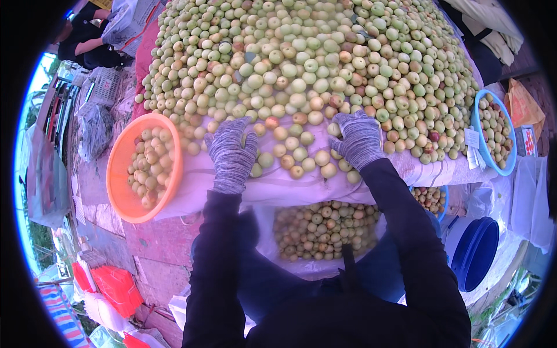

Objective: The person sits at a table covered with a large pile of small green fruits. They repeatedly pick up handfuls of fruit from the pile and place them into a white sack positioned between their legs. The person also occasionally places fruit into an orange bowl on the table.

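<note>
1. Left hand (233, 152): glove grey, streaked throughout with darker, purplish lines.
2. Right hand (358, 138): glove in the same streaked grey.
3. Sleeves (214, 246), behind both hands: plain black.
4. Trousers (380, 274), farther behind the hands: dark blue.
5. Fruit (290, 69), ahead of and between the hands: pale green to yellow, some blushed red or brown.
6. Cloth (200, 188), beneath the hands: pale lilac-white with faint darker lines.
7. Orange basin (112, 180), left of the left hand: plain orange.
8. Blue basin (477, 124), well right of the right hand: light blue.
9. Bucket (478, 249), right of and behind the right hand: deep blue inside, whitish outside.
10. Sheet (61, 310), far left of and behind the left hand: red, white and blue stripes.
</note>
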`<state>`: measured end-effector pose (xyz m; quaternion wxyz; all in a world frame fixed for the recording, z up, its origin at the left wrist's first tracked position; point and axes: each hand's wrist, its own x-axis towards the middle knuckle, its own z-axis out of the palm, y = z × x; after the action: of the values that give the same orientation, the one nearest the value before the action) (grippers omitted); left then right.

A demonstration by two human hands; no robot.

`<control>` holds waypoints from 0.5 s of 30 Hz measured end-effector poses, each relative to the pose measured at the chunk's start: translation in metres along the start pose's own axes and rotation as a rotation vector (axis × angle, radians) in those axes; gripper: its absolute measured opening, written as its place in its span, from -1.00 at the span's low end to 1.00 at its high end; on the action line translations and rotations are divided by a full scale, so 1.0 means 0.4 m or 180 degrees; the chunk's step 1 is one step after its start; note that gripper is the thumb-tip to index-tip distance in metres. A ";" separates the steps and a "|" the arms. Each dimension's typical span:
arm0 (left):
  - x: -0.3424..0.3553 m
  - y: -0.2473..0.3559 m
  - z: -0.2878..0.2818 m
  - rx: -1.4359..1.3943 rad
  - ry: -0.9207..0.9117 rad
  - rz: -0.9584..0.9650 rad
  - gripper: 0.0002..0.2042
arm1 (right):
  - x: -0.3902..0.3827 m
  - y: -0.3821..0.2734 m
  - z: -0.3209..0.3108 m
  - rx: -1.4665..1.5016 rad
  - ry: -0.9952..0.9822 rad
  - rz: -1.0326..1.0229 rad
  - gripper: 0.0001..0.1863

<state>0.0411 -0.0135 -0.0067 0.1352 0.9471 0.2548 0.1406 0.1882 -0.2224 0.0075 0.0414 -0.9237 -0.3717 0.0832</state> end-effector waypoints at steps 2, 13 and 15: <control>0.017 0.014 0.017 0.0328 -0.0130 0.0184 -0.60 | -0.009 0.010 0.000 0.0191 0.0135 0.0010 -0.55; -0.080 0.168 0.038 0.0025 -0.0723 0.0967 -0.54 | -0.001 0.053 -0.008 -0.0188 -0.0294 0.0050 -0.58; -0.080 0.144 0.027 -0.0222 -0.0730 0.0819 -0.63 | 0.007 0.056 0.000 0.0018 0.0190 0.0040 -0.60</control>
<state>0.0438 -0.0801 -0.0039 0.1771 0.9764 0.1095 0.0565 0.2055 -0.2364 0.0042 0.0546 -0.9279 -0.3643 0.0569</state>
